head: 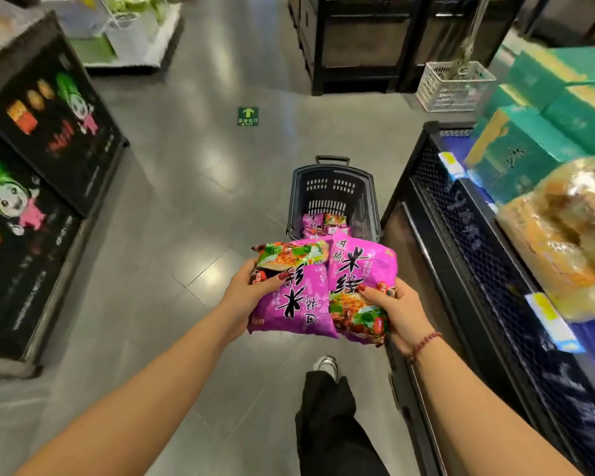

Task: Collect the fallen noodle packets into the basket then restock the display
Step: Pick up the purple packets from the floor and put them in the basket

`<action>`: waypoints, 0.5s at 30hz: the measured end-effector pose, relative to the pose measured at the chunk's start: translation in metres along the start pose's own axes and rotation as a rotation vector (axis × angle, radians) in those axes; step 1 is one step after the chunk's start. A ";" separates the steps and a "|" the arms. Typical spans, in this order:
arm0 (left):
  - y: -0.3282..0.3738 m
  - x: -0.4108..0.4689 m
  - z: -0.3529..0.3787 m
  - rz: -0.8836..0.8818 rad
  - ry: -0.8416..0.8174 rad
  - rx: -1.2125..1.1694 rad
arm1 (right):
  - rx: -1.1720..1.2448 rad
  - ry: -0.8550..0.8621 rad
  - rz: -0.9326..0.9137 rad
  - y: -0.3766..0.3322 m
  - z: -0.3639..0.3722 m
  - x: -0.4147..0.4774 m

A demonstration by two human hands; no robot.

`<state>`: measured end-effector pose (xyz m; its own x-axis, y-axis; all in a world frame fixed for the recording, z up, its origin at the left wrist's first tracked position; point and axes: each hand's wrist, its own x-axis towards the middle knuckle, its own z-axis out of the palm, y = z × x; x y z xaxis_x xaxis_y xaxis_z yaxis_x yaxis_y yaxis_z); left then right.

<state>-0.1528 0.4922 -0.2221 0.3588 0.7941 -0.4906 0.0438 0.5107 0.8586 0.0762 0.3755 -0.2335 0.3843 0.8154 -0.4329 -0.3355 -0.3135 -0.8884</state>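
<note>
Holding two purple noodle packets side by side.
Left hand gripping left packet, right hand gripping right packet; black basket ahead, seemingly containing more packets.

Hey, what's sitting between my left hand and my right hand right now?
In the head view, two purple noodle packets lie side by side there; the left hand grips one, the right hand the other.
</note>
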 end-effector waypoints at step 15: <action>0.128 0.239 0.061 -0.025 0.024 0.014 | 0.000 0.045 0.047 -0.124 -0.014 0.265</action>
<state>-0.0050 0.7273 -0.2206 0.3351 0.7889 -0.5151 0.0655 0.5259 0.8480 0.2320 0.6238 -0.2401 0.4063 0.7771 -0.4807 -0.3539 -0.3512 -0.8668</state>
